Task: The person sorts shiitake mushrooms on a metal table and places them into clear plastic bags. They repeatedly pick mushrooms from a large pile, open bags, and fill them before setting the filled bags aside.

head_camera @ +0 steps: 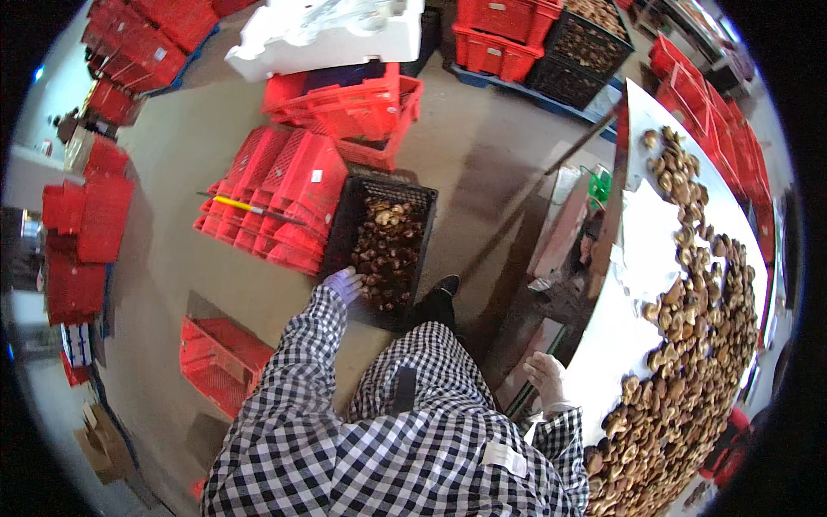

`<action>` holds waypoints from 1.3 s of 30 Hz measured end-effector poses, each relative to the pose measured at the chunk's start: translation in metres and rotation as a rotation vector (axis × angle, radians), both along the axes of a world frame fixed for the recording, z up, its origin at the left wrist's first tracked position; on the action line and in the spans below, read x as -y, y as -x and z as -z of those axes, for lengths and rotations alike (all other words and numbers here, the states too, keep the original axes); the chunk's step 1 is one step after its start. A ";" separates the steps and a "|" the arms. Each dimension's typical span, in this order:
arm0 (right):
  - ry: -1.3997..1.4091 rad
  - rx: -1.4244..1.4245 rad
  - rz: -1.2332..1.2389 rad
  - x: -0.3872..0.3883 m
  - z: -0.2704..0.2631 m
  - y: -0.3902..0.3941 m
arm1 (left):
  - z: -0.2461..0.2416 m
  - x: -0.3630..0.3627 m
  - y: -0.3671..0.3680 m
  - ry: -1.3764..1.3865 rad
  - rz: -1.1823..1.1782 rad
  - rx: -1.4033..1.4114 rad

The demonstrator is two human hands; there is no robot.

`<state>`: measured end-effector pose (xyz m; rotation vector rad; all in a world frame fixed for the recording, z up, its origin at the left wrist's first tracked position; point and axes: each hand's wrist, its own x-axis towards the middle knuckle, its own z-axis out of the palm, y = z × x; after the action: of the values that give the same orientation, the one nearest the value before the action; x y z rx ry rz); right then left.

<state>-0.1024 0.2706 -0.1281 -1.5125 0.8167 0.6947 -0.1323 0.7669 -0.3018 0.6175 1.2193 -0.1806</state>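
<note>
My left hand (344, 285), in a thin pale-purple glove, is at the near left rim of a black plastic crate (336, 249). Its fingers are spread and nothing shows in them; whether they touch the rim I cannot tell. Brown mushrooms (387, 258) lie inside the crate, with a few paler ones at the far end. On the other side, my right hand (547, 378) wears a whitish glove and hangs beside the edge of a white table (607, 342). Its fingers are partly curled, and the palm side is hidden. Many brown-capped mushrooms (685, 381) are spread over that table.
Nested red crates (284, 174) carry a yellow-handled tool (239, 205) left of the black crate. Behind stand more red crates (349, 110) under a white foam box (336, 45). A single red crate (219, 362) sits on the floor at left. Under the table are boxes (562, 239).
</note>
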 end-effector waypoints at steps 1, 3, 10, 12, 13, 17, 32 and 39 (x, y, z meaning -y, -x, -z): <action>-0.009 0.028 0.022 0.003 -0.003 0.008 | -0.007 0.004 -0.007 -0.016 0.017 -0.016; -0.032 0.088 0.072 0.005 -0.007 0.027 | 0.011 0.000 -0.018 -0.014 0.150 -0.020; -0.098 0.103 0.267 0.023 -0.054 0.098 | -0.014 0.084 -0.102 -0.158 0.721 0.181; -0.165 0.235 0.398 0.034 -0.067 0.123 | -0.028 0.116 -0.130 -0.096 0.805 0.330; -0.210 0.299 0.454 0.040 -0.077 0.132 | -0.038 0.126 -0.141 -0.108 0.881 0.418; 0.025 0.466 0.653 0.061 -0.081 0.165 | -0.159 0.269 -0.157 -0.299 1.131 0.745; 1.539 0.030 0.034 0.163 -0.085 0.138 | -0.272 0.502 -0.173 -0.162 2.012 1.105; 1.709 0.065 -0.104 0.182 -0.064 0.199 | -0.270 0.583 -0.141 -0.392 2.430 1.270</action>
<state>-0.3014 0.0891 -0.0637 -3.0433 1.3776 -0.2038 0.0084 0.1842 -0.0317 1.8260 -1.2780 -1.2681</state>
